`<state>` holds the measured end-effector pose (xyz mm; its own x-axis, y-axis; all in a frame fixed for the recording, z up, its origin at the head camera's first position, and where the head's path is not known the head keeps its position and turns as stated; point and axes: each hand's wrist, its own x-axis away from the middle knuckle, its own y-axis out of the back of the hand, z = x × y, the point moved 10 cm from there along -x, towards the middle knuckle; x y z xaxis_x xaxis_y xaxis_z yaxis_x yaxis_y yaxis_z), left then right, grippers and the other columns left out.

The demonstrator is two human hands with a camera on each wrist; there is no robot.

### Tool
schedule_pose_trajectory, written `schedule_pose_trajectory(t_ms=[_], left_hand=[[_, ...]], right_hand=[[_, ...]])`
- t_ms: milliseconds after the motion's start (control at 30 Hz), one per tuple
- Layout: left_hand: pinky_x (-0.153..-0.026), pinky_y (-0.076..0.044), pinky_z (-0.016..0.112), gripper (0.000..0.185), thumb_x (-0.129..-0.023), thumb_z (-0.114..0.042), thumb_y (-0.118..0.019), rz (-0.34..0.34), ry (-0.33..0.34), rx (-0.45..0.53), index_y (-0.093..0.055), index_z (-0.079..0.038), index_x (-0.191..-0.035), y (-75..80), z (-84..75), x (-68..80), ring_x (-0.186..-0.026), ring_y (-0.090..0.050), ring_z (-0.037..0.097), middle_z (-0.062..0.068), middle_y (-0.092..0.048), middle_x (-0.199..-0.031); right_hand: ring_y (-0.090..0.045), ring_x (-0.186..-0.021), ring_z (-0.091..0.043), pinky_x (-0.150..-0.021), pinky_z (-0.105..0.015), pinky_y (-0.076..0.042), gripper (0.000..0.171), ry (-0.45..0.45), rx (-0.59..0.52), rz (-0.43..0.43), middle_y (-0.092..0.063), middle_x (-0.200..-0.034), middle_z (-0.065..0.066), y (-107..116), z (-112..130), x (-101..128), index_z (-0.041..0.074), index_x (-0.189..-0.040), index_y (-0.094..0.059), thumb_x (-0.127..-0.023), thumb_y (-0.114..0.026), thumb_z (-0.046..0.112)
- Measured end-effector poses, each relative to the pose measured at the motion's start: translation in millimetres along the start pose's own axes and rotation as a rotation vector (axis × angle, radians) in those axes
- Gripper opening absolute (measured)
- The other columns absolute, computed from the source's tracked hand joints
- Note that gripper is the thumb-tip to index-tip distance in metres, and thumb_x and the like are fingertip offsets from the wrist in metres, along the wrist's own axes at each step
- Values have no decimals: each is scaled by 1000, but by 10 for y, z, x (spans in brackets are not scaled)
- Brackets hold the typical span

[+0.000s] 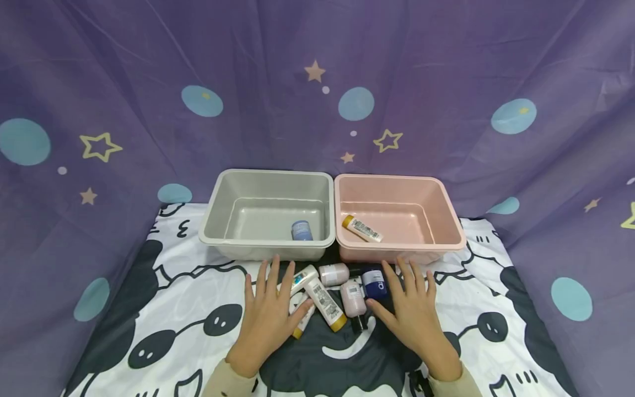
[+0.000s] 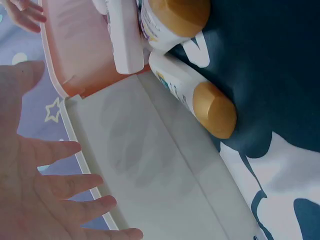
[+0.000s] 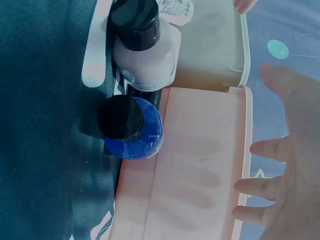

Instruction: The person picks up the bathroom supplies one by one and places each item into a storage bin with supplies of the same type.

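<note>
Both hands are laid flat, fingers spread and grasping nothing — the left hand (image 1: pixel 265 314) rests partly on the white gold-capped tubes (image 1: pixel 324 302), the right hand (image 1: pixel 414 314) just beside the blue jar (image 1: pixel 375 282). The cluster is bracketed before the grey bin (image 1: pixel 270 242) and pink bin (image 1: pixel 397 245).

bottles (image 1: pixel 331 292) | white, pink, blue | lying clustered on cloth before the bins

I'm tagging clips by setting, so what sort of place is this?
Probably a staged sorting table, not a lived-in room. A purple star-print backdrop hangs behind a cartoon-print tablecloth; a grey bin and pink bin stand side by side, with small bottles between the person's flat hands.
</note>
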<state>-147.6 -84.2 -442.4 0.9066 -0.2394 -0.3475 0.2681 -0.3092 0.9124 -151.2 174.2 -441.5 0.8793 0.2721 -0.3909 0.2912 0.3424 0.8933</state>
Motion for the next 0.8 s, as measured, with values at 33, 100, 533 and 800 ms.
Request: schedule_pose_trajectory(t_ms=[33, 100, 533, 800], left_hand=[[-105, -20, 74, 84, -89, -57, -68, -14, 1, 6, -42, -8, -152, 20, 15, -2, -144, -23, 46, 25, -29, -157], [-104, -23, 74, 79, -90, -51, -69, -54, -4, 27, -45, -5, -149, 77, 40, -10, -141, -27, 47, 27, -33, -154], [-95, -44, 60, 51, -104, -32, -54, -356, -70, 84, -55, 8, -135, 589, 336, -121, -120, -50, 49, 31, -52, -134], [-95, -42, 61, 50, -92, -11, -73, -389, 96, 200, -56, 7, -134, 738, 781, -200, -121, -48, 48, 29, -51, -134]], right_hand=[[-24, -141, -48, -108, -71, -9, 87, -7, -8, 1, -34, -153, -24, 5, -7, 0, 12, -153, -40, -90, -57, 69], [-26, -139, -49, -107, -71, -11, 85, -16, -27, -8, -35, -153, -24, 15, -20, -2, 10, -152, -41, -90, -62, 63], [-45, -126, -46, -98, -63, -35, 71, -93, -298, -72, -48, -142, -26, -47, -205, 5, 1, -147, -45, -88, -78, 24], [-50, -124, -42, -99, -59, -40, 63, -189, -441, -39, -52, -137, -25, -188, -360, 26, -3, -144, -47, -91, -75, 17]])
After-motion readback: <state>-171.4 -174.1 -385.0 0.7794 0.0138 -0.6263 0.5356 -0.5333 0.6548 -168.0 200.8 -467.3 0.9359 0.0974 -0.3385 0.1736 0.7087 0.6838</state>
